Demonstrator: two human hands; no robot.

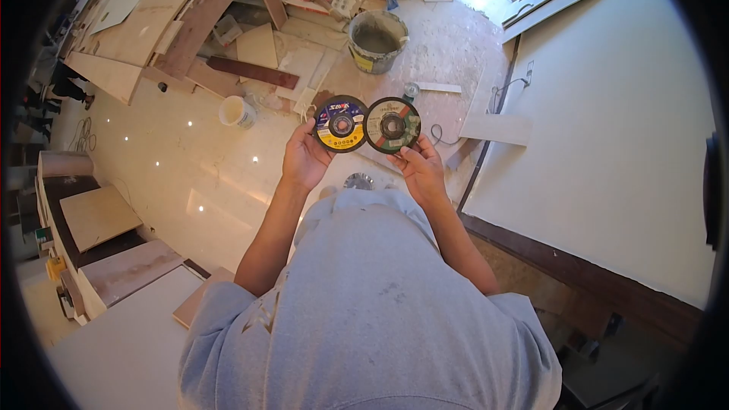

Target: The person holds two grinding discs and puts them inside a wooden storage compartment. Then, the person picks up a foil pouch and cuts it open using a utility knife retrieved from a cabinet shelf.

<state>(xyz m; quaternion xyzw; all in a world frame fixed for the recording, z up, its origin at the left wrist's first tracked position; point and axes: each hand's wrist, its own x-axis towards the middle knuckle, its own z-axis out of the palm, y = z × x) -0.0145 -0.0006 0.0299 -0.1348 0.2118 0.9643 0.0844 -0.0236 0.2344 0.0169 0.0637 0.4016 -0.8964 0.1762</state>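
The grey shirt (372, 296) fills the lower middle of the frame; above it, near the centre, the left hand (305, 158) pinches the blue disc (342, 124) by its rim and the right hand (422, 171) grasps the green disc (393, 126) likewise. The rims overlap in view; contact is unclear. With edge holds only, a loosened pinch could drop either disc onto the floor (182, 137), perhaps chipping it.

2 discs (342, 140) | 2 hands (306, 161) | 1 dark bucket (372, 63) | 1 white bucket (244, 117)
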